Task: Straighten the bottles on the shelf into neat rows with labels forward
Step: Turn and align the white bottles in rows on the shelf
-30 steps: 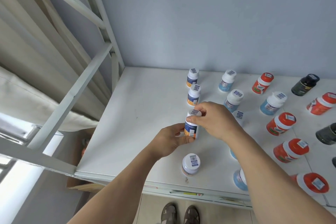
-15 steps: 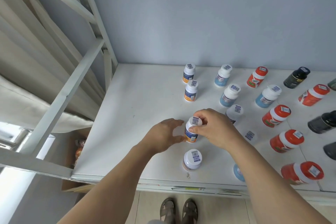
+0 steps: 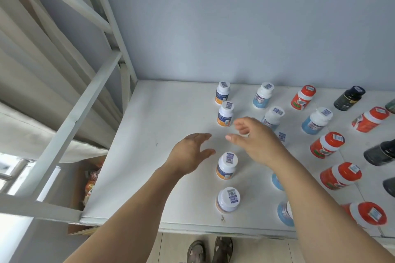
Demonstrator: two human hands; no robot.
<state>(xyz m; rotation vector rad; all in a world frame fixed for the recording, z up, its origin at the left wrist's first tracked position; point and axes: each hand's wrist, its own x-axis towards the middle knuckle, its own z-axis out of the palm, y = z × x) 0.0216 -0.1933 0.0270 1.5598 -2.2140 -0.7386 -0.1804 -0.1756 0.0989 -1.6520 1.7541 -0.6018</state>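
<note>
Several small bottles stand upright on the white shelf (image 3: 162,126). The left column holds white-capped bottles with blue and orange labels: one at the back (image 3: 222,92), a second (image 3: 225,113), a third (image 3: 226,165) and a front one (image 3: 227,200). My left hand (image 3: 190,155) hovers open just left of the third bottle, holding nothing. My right hand (image 3: 254,140) floats open above and to the right of it, fingers spread. Light-blue bottles (image 3: 262,95) form the neighbouring column, partly hidden by my right arm.
Red-capped orange bottles (image 3: 326,145) and dark bottles (image 3: 349,98) fill the shelf's right side. A white metal frame (image 3: 70,121) stands at the left with a beige curtain behind. The blue wall closes the back. My feet show below the shelf's front edge (image 3: 192,227).
Both hands have let go of the third blue-and-orange bottle, which now stands alone in the left column. The hands have opened and lifted away towards the back.
</note>
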